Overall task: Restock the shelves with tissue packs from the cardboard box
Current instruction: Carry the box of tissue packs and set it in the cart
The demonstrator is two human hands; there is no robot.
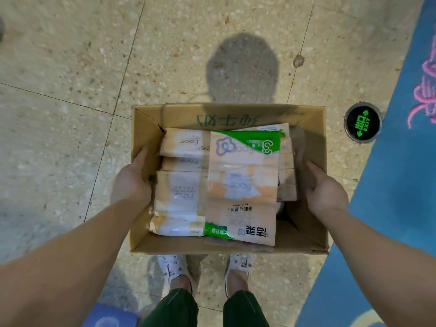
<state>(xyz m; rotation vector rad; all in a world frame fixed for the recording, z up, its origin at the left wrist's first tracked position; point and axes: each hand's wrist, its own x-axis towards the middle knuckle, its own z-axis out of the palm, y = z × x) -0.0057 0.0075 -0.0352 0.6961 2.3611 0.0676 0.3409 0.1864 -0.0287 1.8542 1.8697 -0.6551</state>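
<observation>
An open cardboard box (pixel 304 239) is held in front of me above the floor. It holds several orange-and-white tissue packs (pixel 181 197), and a longer pack with green corners (pixel 243 185) lies on top of them. My left hand (pixel 129 182) grips the box's left wall, thumb over the rim and inside. On the right wall, my right hand (pixel 326 190) holds in the same way. No shelf is in view.
Speckled terrazzo floor (pixel 70 102) lies below, with my two white shoes (pixel 172 267) under the box. A blue floor graphic (pixel 389 197) runs along the right, and a round green EXIT floor marker (pixel 362 122) sits beside it.
</observation>
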